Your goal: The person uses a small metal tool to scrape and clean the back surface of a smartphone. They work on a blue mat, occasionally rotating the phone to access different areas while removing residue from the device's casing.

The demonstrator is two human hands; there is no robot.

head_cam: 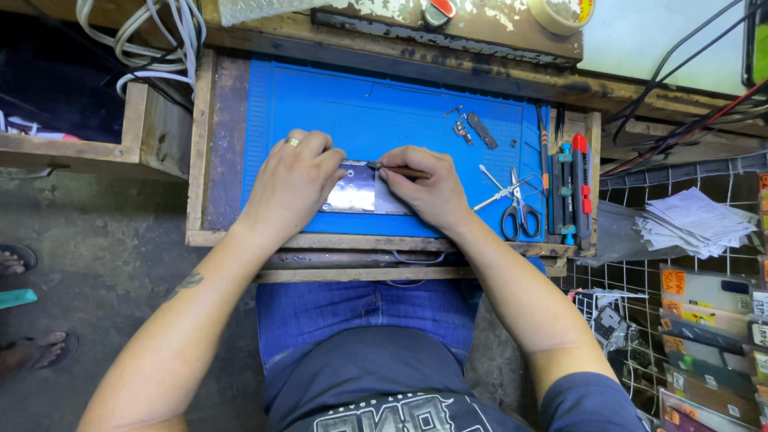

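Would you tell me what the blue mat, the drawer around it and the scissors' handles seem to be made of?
Blue mat: probably silicone or rubber, matte, with moulded ridges and small compartments. Drawer: worn, unpainted wood with visible grain and stains. Scissors: shiny metal blades; the black handles look like plastic, though that is hard to confirm.

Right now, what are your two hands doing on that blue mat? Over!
Left hand pinning the opened phone flat on the blue mat. Right hand pressing a thin tool to its top edge. Scissors, tweezers lying apart, right side.
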